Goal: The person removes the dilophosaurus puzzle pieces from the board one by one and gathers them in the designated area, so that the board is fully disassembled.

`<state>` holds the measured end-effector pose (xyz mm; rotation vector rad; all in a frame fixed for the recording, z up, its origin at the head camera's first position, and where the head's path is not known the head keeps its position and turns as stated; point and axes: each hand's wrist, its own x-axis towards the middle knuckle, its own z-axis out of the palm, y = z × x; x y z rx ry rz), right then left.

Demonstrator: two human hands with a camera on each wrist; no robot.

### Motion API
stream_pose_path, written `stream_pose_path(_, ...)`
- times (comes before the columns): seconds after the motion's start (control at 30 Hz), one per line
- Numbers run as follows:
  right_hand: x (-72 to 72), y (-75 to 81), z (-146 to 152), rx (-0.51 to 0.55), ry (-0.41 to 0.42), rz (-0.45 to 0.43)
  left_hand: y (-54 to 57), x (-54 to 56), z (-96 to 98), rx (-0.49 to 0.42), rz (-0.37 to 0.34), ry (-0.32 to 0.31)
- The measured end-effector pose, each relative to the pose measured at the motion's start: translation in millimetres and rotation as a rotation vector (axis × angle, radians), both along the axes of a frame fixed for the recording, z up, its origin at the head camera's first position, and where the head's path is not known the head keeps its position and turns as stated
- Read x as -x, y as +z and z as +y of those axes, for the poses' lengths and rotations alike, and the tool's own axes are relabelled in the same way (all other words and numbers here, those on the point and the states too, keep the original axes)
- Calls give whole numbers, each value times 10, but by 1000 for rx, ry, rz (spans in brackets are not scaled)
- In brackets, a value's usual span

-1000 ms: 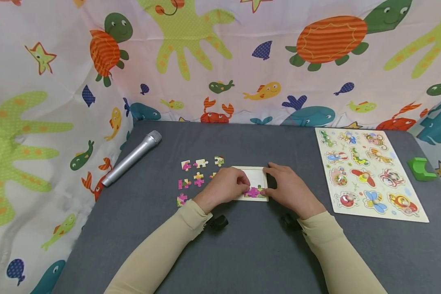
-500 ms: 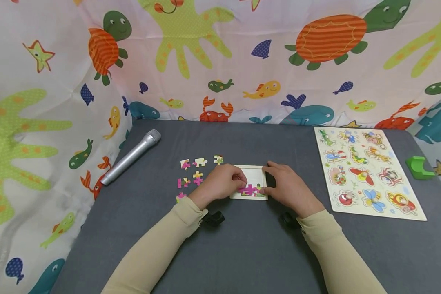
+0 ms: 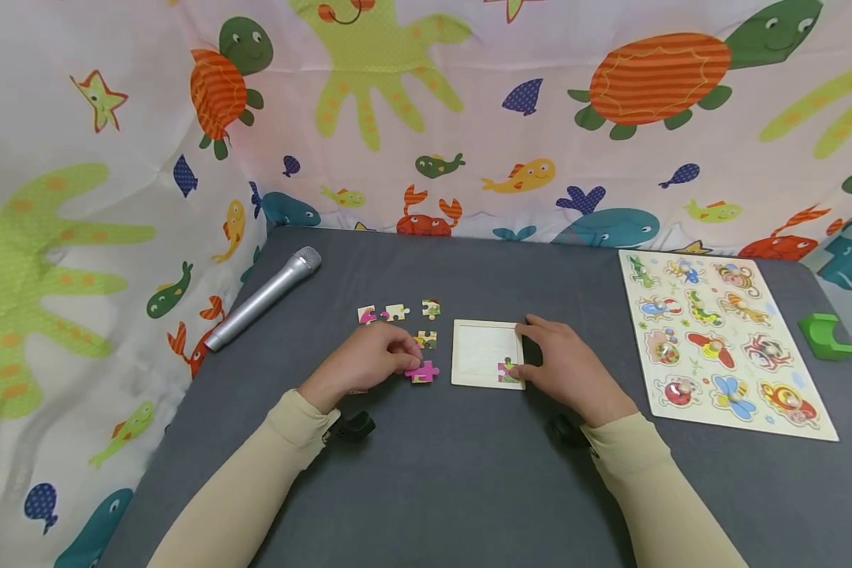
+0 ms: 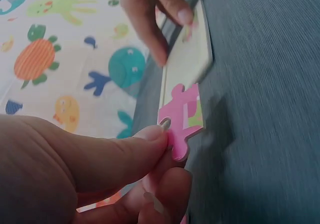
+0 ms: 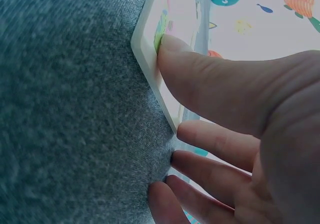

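Observation:
My left hand [image 3: 369, 355] pinches a pink puzzle piece [image 3: 424, 372] between thumb and fingers, left of the puzzle tray. In the left wrist view this pink piece [image 4: 181, 119] has a light green and yellow edge. The square, pale tray [image 3: 479, 343] lies flat, with one pink-and-green puzzle piece [image 3: 506, 369] in its lower right corner. My right hand [image 3: 568, 367] holds the tray's right side. In the right wrist view its thumb [image 5: 187, 71] presses on the corner piece, and the index finger touches the tray's edge.
Several loose puzzle pieces [image 3: 396, 312] lie left of the tray, some hidden by my left hand. A silver microphone [image 3: 264, 300] lies at the far left. At the right are a wooden board with insect pictures [image 3: 724, 339] and a green curved block [image 3: 826, 337].
My left hand has lifted the pink piece out of the tray and moved left with it. The corner piece stays in the tray. My right hand keeps its place; the head view has shifted slightly.

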<state>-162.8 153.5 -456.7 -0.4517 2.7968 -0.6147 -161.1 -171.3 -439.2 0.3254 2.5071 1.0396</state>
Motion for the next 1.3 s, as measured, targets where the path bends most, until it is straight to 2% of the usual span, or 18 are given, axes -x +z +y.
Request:
stream_pose_path(0.13,-7,7,0,4,1,2,-8,-40,-190,33,-13,16)
stream_pose_path(0.27,-19,15,-2,13,0,3,-30,-80,-278,41,-18,27)
stream_pose_path(0.43,-25,12,-1,15,-2,1,-46,-116,-318,47,-19,29)
stream_pose_path(0.63,-23,10,1,14,-4,4,-32,-143,-338,59,-15,64)
stream_pose_path(0.9,-15,18,2,11,-1,5,-2,-144,-350,68,-5,76)
stream_pose_path(1.1,-20,16,19,10,-1,-2,48,-68,-235,88,40,76)
stream_pose_path(1.3,-15,9,14,18,2,1,104,21,163,22,80,0)
